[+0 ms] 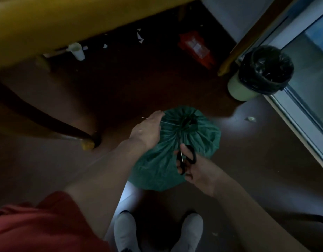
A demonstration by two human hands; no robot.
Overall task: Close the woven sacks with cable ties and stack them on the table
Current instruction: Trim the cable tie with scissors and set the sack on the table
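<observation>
My right hand [193, 168] grips black scissors [193, 155] at the gathered neck of the green sack [202, 137]. My left hand [148, 130] covers the cable tie [169, 123]; I cannot tell its grip.

- Dim and underexposed overall, with deep shadow beneath the yellow wooden table [66, 19].
- Daylight from the glass door [311, 60] along the right edge.
- Pale glare patches on the glossy brown floor [248, 151].
- Soft throughout, fine detail smeared.
- Straight lines bowed toward the corners by wide-angle distortion.

- The scissors' [187, 159] blades vanish in dark folds at the green sack's [199, 135] neck.
- The left hand [148, 131] hides its fingertips behind the sack.
- The yellow table [66, 19] runs off the top.
</observation>
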